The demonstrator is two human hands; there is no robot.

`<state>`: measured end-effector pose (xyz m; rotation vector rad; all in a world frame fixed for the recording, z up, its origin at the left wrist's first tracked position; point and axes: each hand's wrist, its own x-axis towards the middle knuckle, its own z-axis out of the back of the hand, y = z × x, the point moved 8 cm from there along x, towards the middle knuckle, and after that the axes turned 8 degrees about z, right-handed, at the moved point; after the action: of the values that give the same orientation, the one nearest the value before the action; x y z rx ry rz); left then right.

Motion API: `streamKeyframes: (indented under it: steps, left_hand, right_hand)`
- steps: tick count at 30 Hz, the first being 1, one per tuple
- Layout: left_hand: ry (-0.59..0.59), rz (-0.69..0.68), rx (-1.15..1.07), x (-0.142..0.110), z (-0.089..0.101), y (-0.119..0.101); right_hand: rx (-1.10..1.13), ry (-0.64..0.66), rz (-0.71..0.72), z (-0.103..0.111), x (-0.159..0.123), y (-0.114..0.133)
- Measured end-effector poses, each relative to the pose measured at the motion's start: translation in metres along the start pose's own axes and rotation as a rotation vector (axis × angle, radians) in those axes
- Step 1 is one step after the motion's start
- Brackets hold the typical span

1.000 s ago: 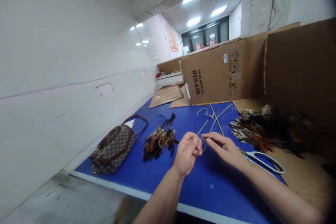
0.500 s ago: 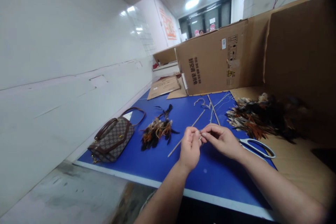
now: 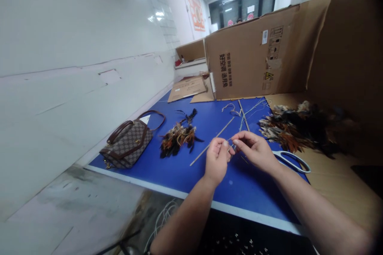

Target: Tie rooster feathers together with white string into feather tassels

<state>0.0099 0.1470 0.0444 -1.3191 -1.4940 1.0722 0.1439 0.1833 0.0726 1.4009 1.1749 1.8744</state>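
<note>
Above the blue tabletop [image 3: 179, 175], my left hand [image 3: 218, 159] is closed in a pinch, holding a thin string [image 3: 230, 146]. My right hand [image 3: 254, 149] pinches the same string close by, fingertips nearly meeting the left ones. The string's details are too fine to make out. Pale loose threads [image 3: 251, 111] trail over the table beyond the hands. One thin stick [image 3: 212, 141] lies to the left of my left hand, and another stick [image 3: 243, 115] lies behind my right hand. White-handled scissors [image 3: 295, 161] rest partly hidden by my right forearm.
A brown patterned handbag [image 3: 128, 145] stands at the table's left. Between it and my hands lies a small feather bunch [image 3: 179, 137]. A larger feather pile [image 3: 299, 127] is on cardboard at right. A tall cardboard panel [image 3: 245, 59] borders the back; a curled strip [image 3: 230, 108] lies before it.
The camera view has tilted down, so the table's things appear higher. My fingertips have moved slightly apart, showing a bit of string between them. Both hands keep their pinch.
</note>
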Motion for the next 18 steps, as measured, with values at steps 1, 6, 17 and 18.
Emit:
streamKeyframes:
  steps: [1, 6, 17, 18]
  left_hand:
    - [-0.018, -0.009, 0.002, -0.0003, 0.0013, -0.0009]
    - [-0.080, -0.105, 0.063, -0.0016, 0.0080, -0.0065]
    - [-0.043, -0.303, 0.411, -0.0067, 0.0047, -0.0068]
    - [-0.044, -0.293, 0.394, -0.0067, 0.0046, -0.0065]
  right_hand:
    - [-0.002, 0.011, 0.000, -0.0003, -0.0002, -0.0008]
    - [-0.031, 0.081, -0.005, -0.0045, -0.0010, -0.0059]
    - [-0.069, 0.164, 0.011, -0.0084, -0.0015, -0.0017]
    - [-0.074, 0.170, 0.019, -0.0094, -0.0022, -0.0009]
